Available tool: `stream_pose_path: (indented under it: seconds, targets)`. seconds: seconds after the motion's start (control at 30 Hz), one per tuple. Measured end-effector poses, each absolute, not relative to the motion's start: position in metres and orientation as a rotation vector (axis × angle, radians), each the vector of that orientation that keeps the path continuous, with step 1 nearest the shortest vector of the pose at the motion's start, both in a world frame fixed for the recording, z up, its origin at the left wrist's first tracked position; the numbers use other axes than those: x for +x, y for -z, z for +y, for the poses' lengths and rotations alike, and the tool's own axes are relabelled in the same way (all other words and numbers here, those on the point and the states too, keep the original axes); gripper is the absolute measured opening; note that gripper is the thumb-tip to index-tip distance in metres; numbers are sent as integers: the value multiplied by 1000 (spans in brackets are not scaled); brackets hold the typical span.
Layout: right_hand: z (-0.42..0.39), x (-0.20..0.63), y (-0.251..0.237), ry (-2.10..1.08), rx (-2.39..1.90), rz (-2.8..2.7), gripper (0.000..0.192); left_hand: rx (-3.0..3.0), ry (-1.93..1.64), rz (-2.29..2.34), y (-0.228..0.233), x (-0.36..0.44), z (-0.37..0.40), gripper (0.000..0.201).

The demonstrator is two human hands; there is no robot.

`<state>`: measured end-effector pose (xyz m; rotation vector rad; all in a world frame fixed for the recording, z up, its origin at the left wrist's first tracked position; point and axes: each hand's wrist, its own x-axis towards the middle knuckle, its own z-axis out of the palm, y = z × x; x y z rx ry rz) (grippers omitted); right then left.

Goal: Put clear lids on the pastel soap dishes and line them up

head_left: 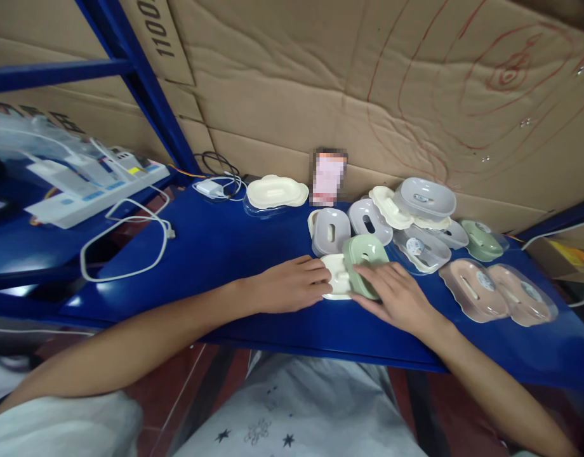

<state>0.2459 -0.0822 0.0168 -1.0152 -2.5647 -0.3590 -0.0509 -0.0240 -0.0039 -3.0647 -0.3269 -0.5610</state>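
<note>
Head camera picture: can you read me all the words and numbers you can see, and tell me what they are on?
"1100" (more may be cut off): black print running sideways on the cardboard at top left.
Faint dark letters on the cardboard behind the left shelf: too blurred to read.
Round stickers on the soap dishes: too small to read.
Pink card by the wall: blurred out.

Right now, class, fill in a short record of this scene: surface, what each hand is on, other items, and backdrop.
surface: blue metal shelf
left hand: flat on the shelf, fingertips touching the cream soap dish
right hand: fingers resting on the green soap dish, which overlaps the cream one
nearby: two grey soap dishes just behind; two pink dishes to the right
left side: white cable, power strip
backdrop: cardboard wall
</note>
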Motion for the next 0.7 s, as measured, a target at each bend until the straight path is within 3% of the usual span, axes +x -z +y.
stream_pose_path:
  seconds: [0.27,0.47,0.57,0.7]
  targets:
    - [-93,261,-34,235,-803,-2438,72,-3246,512,-242,-2,-55,-39,6]
    - [-97,252,-29,146,-677,-2508,70,-2997,750,-256,-15,-61,-45,45]
    - [-96,245,-25,116,-596,-2579,69,-3048,671,-273,-10,-60,-38,62]
    - [-90,244,-19,64,-631,-2612,62,-3173,551,-290,-2,-55,-31,58]
